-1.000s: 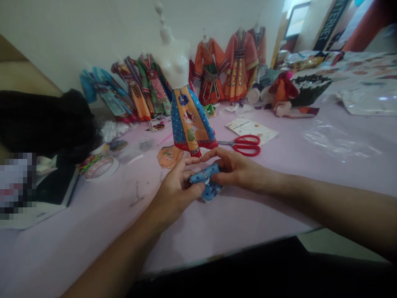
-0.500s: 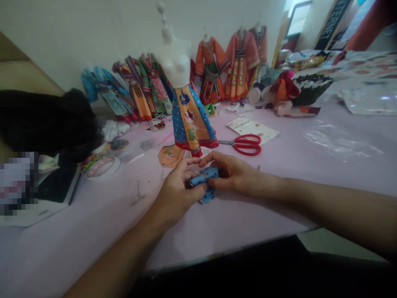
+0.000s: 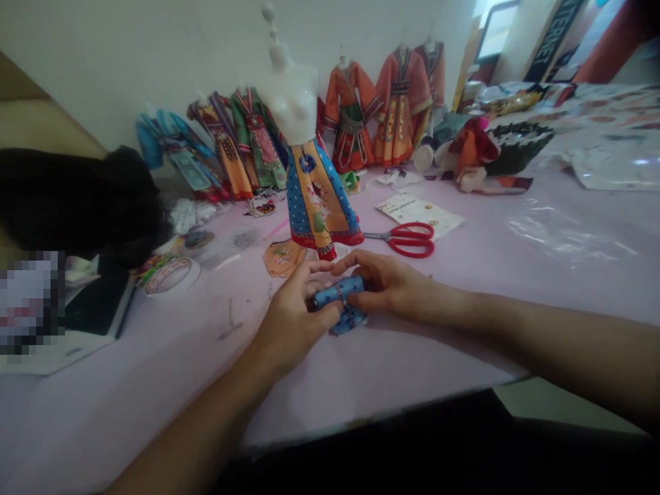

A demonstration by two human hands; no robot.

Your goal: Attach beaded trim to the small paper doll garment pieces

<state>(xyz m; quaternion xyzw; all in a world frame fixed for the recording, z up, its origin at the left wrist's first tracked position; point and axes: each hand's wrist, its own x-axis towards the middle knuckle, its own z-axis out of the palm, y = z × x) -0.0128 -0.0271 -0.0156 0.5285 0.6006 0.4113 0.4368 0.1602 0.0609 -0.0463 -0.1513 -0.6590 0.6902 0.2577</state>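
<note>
A small blue patterned cloth piece (image 3: 346, 297), rolled along its upper part with a thin beaded strip across it, lies between my hands just above the pink table (image 3: 402, 375). My left hand (image 3: 302, 306) grips its left end, thumb in front. At the other end, my right hand (image 3: 384, 285) pinches it, with the index finger arched over the top. Right behind the hands stands a white mannequin (image 3: 296, 103) in an orange and blue skirt (image 3: 322, 199) with a red hem.
Red-handled scissors (image 3: 411, 240) lie right of the skirt, near a printed card (image 3: 423, 214). An orange cloth piece (image 3: 283, 258) and a tape roll (image 3: 171, 276) are to the left. Small dressed figures (image 3: 399, 113) line the wall. A plastic bag (image 3: 564, 234) lies at right.
The blue cloth has tilted slightly, and more of its rolled front shows. My right thumb has shifted a little on it. Both hands stay in nearly the same place.
</note>
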